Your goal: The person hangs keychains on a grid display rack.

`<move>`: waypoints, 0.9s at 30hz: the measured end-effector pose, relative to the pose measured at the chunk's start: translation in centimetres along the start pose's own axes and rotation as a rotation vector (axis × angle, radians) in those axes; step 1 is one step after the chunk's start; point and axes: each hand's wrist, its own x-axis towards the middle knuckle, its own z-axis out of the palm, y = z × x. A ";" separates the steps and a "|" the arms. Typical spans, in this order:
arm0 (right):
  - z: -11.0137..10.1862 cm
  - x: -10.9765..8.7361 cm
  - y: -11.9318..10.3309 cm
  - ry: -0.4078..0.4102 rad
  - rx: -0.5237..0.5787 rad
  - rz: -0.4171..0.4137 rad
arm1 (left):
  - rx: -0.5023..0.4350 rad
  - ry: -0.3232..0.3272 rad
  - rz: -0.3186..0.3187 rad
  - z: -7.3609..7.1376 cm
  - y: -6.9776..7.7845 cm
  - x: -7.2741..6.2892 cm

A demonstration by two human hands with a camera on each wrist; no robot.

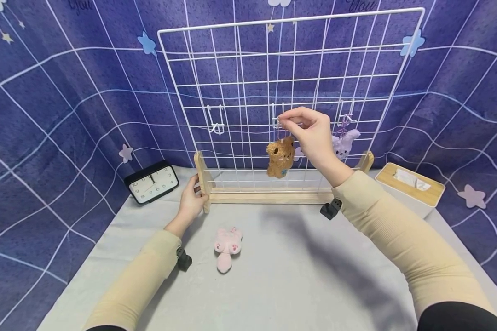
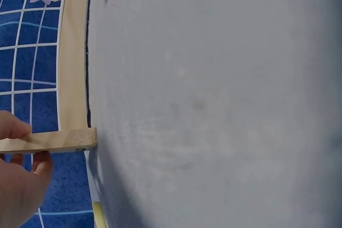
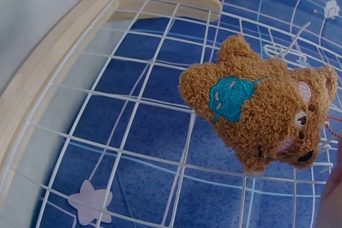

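Observation:
At the middle of a white wire grid panel point(image 1: 248, 85), my right hand point(image 1: 310, 133) pinches the top of a brown plush bear keychain point(image 1: 280, 158), close to a white hook point(image 1: 274, 120). The bear dangles below the fingertips, its red bead chain point(image 3: 332, 126) and teal belly patch showing in the right wrist view. My left hand point(image 1: 191, 201) grips the left wooden foot point(image 1: 203, 181) of the panel's stand, thumb on one side and fingers on the other. A purple plush keychain point(image 1: 344, 143) hangs from the right hook, partly behind my right hand.
A pink plush keychain point(image 1: 228, 243) lies on the grey tabletop point(image 1: 273, 276) in front of the stand. The black clock point(image 1: 153, 184) stands left of the panel. At right is a white box with a wooden lid point(image 1: 412, 181). Another white hook point(image 1: 216, 126) hangs on the panel's left.

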 end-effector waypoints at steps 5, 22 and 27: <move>0.2 0.2 0.2 -0.005 -0.003 0.025 | -0.003 0.005 -0.001 0.0 0.0 -0.1; -0.1 1.4 1.5 -0.012 -0.110 0.107 | 0.010 0.001 -0.001 0.0 0.2 0.0; -0.3 1.9 1.6 -0.009 -0.157 0.110 | 0.016 0.002 0.003 0.0 0.3 -0.1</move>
